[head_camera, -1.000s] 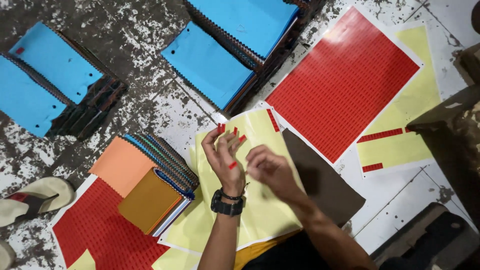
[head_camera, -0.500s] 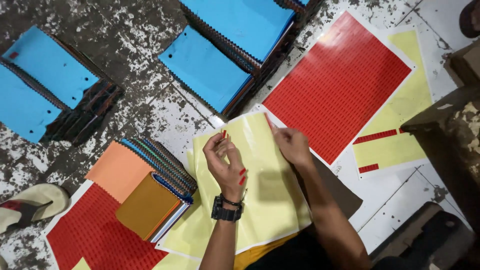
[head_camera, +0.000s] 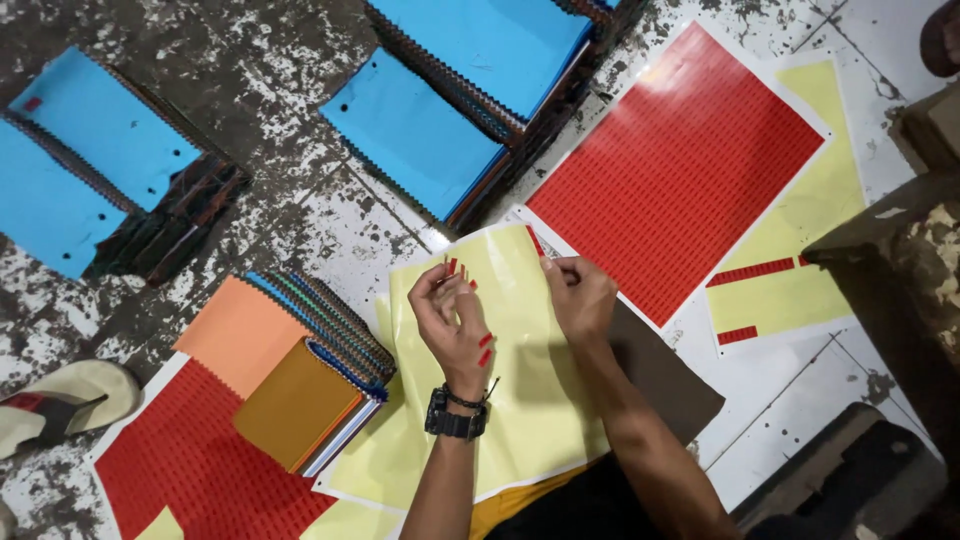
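Over the pale yellow glossy backing sheet we see our left hand palm up, fingers loosely curled, small red rectangular stickers stuck along the fingers. Right hand pinches the sheet's top edge, just right of the left. The sheet's long axis runs away from us. Up-right lies the full red sticker sheet, nearer the right hand; left, a fanned swatch stack.
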